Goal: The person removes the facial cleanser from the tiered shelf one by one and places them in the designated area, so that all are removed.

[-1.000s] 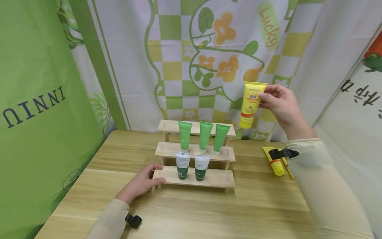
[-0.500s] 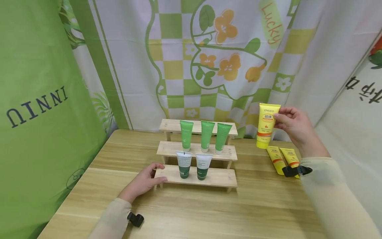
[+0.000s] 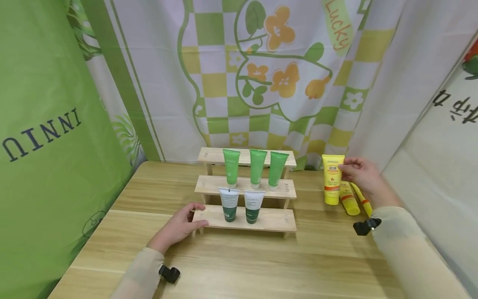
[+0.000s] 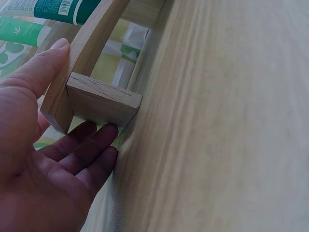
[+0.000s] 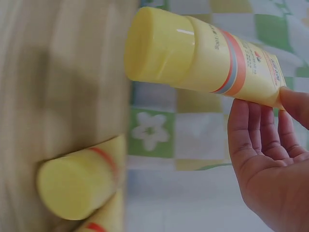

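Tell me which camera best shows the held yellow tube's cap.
The right wrist view: the cap appears largest there. The head view shows it small, at the bottom of the tube; the left wrist view misses it.

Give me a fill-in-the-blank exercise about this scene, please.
The right hand holds a tube whose main colour is ____.
The left hand touches the ____ step of the three-step wooden shelf.
The middle step bears ____ green tubes.
The white-and-green tubes number ____.
Missing words: yellow; lowest; three; two.
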`<state>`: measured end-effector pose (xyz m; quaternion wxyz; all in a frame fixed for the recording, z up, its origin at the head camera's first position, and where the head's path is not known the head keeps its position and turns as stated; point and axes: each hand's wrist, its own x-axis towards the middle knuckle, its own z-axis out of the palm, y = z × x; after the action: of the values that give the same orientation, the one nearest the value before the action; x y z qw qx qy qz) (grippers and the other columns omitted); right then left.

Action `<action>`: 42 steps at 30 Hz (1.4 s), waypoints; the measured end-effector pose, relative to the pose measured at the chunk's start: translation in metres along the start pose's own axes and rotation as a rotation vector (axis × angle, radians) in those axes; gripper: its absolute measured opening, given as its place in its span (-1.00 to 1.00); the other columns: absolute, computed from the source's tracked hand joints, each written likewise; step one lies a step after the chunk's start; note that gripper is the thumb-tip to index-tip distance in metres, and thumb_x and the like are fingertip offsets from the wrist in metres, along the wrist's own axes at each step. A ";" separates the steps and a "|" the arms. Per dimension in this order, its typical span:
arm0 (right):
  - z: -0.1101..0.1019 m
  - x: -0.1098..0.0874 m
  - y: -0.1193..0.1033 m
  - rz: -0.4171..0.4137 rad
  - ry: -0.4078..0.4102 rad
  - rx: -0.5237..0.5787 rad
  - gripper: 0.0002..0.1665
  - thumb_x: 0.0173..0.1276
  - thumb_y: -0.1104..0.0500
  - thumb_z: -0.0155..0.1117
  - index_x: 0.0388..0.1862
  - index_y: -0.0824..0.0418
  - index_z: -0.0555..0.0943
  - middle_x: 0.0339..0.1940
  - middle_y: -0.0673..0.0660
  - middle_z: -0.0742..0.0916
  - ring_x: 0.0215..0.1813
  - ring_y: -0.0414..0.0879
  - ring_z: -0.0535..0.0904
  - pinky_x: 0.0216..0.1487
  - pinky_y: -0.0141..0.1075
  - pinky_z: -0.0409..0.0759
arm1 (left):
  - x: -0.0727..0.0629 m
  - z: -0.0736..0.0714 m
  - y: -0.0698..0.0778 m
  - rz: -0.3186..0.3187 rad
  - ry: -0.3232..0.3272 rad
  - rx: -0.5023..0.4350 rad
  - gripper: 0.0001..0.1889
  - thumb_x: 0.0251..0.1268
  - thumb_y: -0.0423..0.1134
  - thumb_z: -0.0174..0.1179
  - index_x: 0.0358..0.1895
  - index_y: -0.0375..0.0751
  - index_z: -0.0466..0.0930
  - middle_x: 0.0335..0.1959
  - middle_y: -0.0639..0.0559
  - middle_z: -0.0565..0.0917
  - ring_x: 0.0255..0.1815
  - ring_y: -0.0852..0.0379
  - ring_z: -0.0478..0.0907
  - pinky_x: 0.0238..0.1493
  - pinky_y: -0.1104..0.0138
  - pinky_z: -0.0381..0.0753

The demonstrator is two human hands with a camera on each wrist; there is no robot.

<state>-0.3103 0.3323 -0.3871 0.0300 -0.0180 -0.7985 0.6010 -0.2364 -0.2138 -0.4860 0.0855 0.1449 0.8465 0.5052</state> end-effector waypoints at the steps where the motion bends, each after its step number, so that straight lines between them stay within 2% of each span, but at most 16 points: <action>1: 0.001 0.001 0.005 0.006 -0.005 -0.023 -0.60 0.47 0.13 0.21 0.10 0.36 0.36 -0.31 -0.16 0.67 -0.27 -0.21 0.64 -0.17 -0.30 0.64 | -0.002 -0.001 0.004 0.003 0.000 -0.004 -0.53 0.27 -0.17 0.35 0.15 -0.23 0.41 -0.06 -0.13 0.58 -0.19 0.04 0.53 -0.16 0.24 0.50; 5: 0.004 0.006 0.024 0.041 -0.011 -0.064 -0.53 0.48 0.13 0.20 0.16 0.42 0.33 -0.28 -0.09 0.66 -0.25 -0.20 0.63 -0.12 -0.22 0.64 | -0.007 -0.002 0.020 0.007 0.006 -0.013 -0.56 0.28 -0.20 0.35 0.13 -0.25 0.42 -0.06 -0.15 0.58 -0.19 0.04 0.52 -0.15 0.25 0.49; 7: 0.004 0.009 0.032 0.054 -0.011 -0.078 -0.48 0.48 0.14 0.20 0.20 0.46 0.31 -0.24 -0.03 0.64 -0.25 -0.19 0.63 -0.12 -0.21 0.64 | -0.008 -0.001 0.022 -0.004 0.015 -0.013 -0.56 0.28 -0.19 0.34 0.13 -0.23 0.42 -0.05 -0.14 0.58 -0.18 0.04 0.51 -0.13 0.24 0.48; 12: 0.003 0.013 0.046 0.082 -0.016 -0.149 -0.38 0.50 0.09 0.16 0.30 0.50 0.25 -0.13 0.11 0.61 -0.22 -0.16 0.62 -0.10 -0.17 0.64 | -0.009 0.000 0.021 -0.028 0.024 -0.016 -0.56 0.29 -0.18 0.33 0.15 -0.21 0.40 -0.04 -0.14 0.56 -0.17 0.05 0.50 -0.13 0.24 0.46; 19: 0.002 0.018 0.049 0.112 -0.029 -0.195 -0.33 0.53 0.04 0.11 0.35 0.50 0.22 -0.01 0.26 0.57 -0.20 -0.10 0.62 -0.05 -0.09 0.62 | -0.007 -0.002 0.021 -0.017 0.013 -0.025 -0.56 0.27 -0.22 0.35 0.13 -0.25 0.42 -0.05 -0.15 0.57 -0.18 0.05 0.52 -0.14 0.24 0.49; 27: 0.005 0.027 0.057 0.161 -0.024 -0.289 -0.37 0.50 0.07 0.13 0.30 0.51 0.29 0.08 0.38 0.52 -0.20 -0.06 0.58 -0.07 -0.08 0.61 | -0.007 -0.002 0.023 -0.005 0.004 -0.015 -0.56 0.27 -0.22 0.35 0.13 -0.25 0.42 -0.03 -0.14 0.56 -0.20 0.07 0.51 -0.16 0.27 0.48; 34: 0.012 0.036 0.066 0.183 -0.026 -0.373 -0.44 0.45 0.12 0.17 0.22 0.51 0.37 0.03 0.41 0.56 -0.23 -0.01 0.60 -0.25 -0.20 0.63 | -0.007 -0.002 0.022 -0.002 0.005 -0.005 -0.56 0.27 -0.21 0.35 0.12 -0.25 0.43 0.01 -0.17 0.55 -0.19 0.05 0.50 -0.14 0.26 0.47; 38: 0.015 0.038 0.068 0.196 -0.013 -0.392 -0.47 0.40 0.13 0.22 0.15 0.50 0.40 -0.11 0.33 0.61 -0.30 -0.06 0.60 -0.28 -0.19 0.64 | -0.007 -0.002 0.023 -0.005 0.007 0.010 -0.56 0.27 -0.19 0.36 0.13 -0.24 0.43 0.02 -0.18 0.55 -0.19 0.06 0.49 -0.13 0.24 0.45; 42: 0.017 0.041 0.069 0.209 -0.005 -0.404 -0.49 0.39 0.13 0.22 0.12 0.49 0.42 -0.11 0.31 0.59 -0.30 -0.06 0.59 -0.28 -0.19 0.64 | -0.006 -0.004 0.021 -0.006 0.002 0.013 -0.55 0.27 -0.18 0.35 0.13 -0.23 0.43 0.00 -0.15 0.56 -0.19 0.08 0.50 -0.13 0.25 0.47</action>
<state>-0.3530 0.3384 -0.4573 -0.0386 -0.1050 -0.8964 0.4289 -0.2281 -0.2093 -0.4655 0.0854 0.1426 0.8502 0.4996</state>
